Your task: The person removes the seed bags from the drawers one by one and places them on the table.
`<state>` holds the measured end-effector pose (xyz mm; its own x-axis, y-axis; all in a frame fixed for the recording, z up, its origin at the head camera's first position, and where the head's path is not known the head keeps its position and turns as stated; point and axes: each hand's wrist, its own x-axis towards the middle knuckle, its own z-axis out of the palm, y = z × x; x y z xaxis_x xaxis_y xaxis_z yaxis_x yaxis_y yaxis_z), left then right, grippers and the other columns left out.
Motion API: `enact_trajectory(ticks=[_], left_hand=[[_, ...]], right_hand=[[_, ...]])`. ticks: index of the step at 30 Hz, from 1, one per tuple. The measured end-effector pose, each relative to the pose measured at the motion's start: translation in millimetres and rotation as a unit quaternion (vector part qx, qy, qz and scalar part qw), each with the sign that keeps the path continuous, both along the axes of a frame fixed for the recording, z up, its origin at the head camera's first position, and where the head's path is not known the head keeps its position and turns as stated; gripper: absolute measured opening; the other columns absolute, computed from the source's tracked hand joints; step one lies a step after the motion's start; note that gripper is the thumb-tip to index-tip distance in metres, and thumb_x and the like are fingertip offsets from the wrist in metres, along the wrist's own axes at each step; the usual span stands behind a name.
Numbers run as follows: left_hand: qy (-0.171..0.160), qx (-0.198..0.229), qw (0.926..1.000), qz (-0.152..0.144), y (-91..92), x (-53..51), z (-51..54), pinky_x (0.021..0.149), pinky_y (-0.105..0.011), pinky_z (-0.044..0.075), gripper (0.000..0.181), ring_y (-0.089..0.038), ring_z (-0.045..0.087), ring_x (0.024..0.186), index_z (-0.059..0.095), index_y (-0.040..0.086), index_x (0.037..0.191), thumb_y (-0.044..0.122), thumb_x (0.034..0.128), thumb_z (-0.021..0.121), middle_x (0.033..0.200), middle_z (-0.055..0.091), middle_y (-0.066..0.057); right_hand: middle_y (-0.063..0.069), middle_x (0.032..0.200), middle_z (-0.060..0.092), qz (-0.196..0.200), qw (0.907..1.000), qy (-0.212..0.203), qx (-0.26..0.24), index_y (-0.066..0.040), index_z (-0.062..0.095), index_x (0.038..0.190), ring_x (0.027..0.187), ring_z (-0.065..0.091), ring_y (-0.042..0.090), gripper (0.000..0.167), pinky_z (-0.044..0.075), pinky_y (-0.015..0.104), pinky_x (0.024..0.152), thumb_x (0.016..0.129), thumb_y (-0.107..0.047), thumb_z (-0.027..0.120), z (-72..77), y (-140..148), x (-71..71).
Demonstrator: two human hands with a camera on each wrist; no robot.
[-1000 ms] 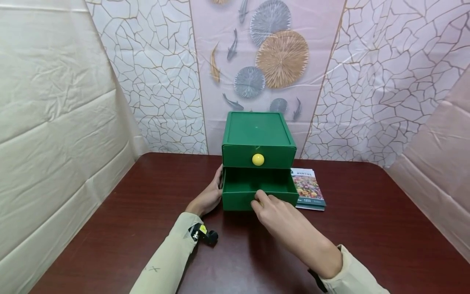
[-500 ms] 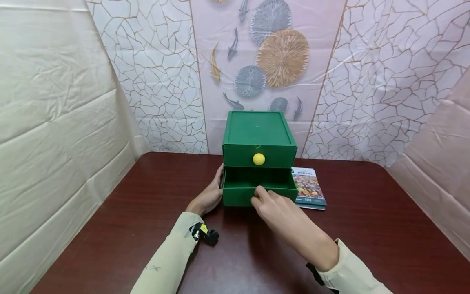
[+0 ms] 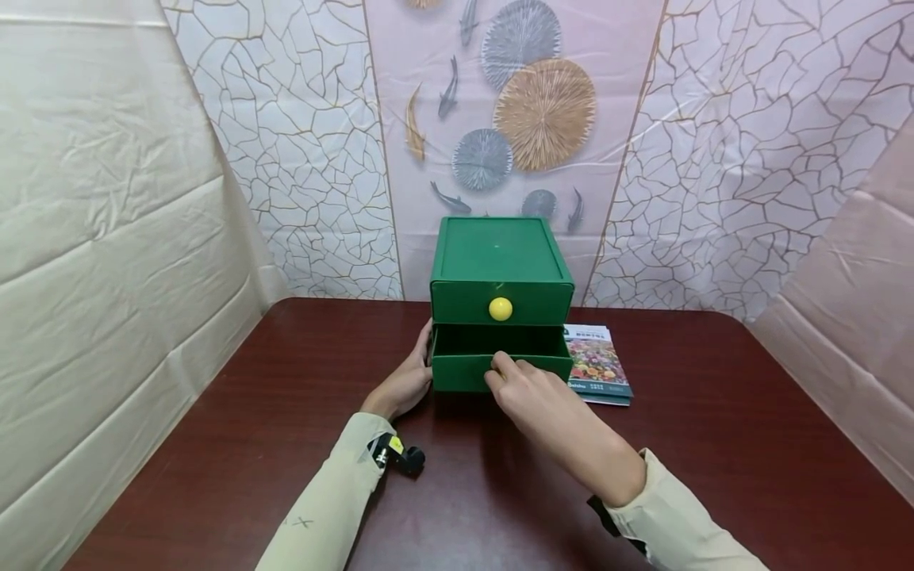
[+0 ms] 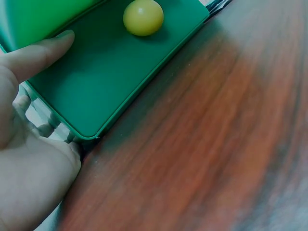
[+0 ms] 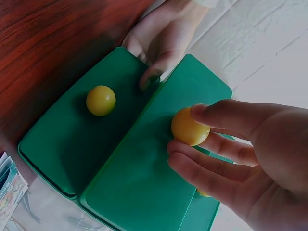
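Evidently middle drawer (image 3: 462, 374) juts nearward (long front edge sideways); right hand (image 3: 546, 408) pinches yellow knob (image 5: 186, 128), left hand (image 3: 403, 387) grips cabinet (image 3: 497, 252).

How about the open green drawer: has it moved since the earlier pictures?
Yes: the open drawer has slid inward, away from the camera; in the head view, its front edge now shows closer below the top drawer than before.
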<state>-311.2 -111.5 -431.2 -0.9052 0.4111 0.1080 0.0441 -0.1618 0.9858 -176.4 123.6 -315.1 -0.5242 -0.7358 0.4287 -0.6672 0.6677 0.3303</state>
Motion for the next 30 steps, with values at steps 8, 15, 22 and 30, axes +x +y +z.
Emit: enact_trajectory(ticks=[8,15,22,30], left_hand=[[0.002,0.007,1.0,-0.002,1.1,-0.6,0.1,0.126,-0.044,0.015,0.102,-0.017,-0.002,0.161,-0.002,0.035,0.17,-0.015,0.0997,0.052,0.176,-0.003,0.006],[0.006,0.013,0.9998,-0.014,-0.8,0.3,-1.2,0.125,-0.044,0.018,0.102,-0.018,-0.002,0.161,-0.004,0.034,0.17,-0.015,0.0999,0.052,0.176,-0.006,0.006],[0.0,0.004,0.9999,-0.011,-1.6,1.1,-0.8,0.123,-0.046,0.021,0.104,-0.019,-0.002,0.162,-0.004,0.037,0.169,-0.013,0.0994,0.055,0.176,-0.005,0.007],[-0.007,-0.013,0.9999,0.002,0.0,-1.4,-0.4,0.127,-0.053,0.022,0.108,-0.02,0.006,0.161,0.0,0.042,0.168,-0.006,0.0982,0.066,0.175,0.006,0.007]], right_hand=[[0.012,0.102,0.059,-0.013,0.9998,-0.016,-0.004,0.001,0.074,0.11,0.073,0.06,0.017,0.022,0.057,0.027,0.058,0.09,-0.004,0.083,-1.1,-2,-10.2],[0.012,0.105,0.058,-0.017,0.9988,-0.037,-0.028,-0.001,0.075,0.111,0.08,0.064,0.018,0.022,0.06,0.029,0.064,0.091,-0.006,0.082,-4.0,-2,-17.9],[0.012,0.106,0.057,-0.018,0.9987,-0.033,-0.034,-0.001,0.075,0.113,0.082,0.065,0.019,0.026,0.06,0.03,0.064,0.089,-0.002,0.083,-6.2,-1,-23.1],[0.011,0.106,0.057,-0.021,0.9985,-0.027,-0.043,-0.001,0.075,0.115,0.083,0.064,0.021,0.027,0.061,0.032,0.066,0.089,0.0,0.082,-6.6,-3,-28.9]])
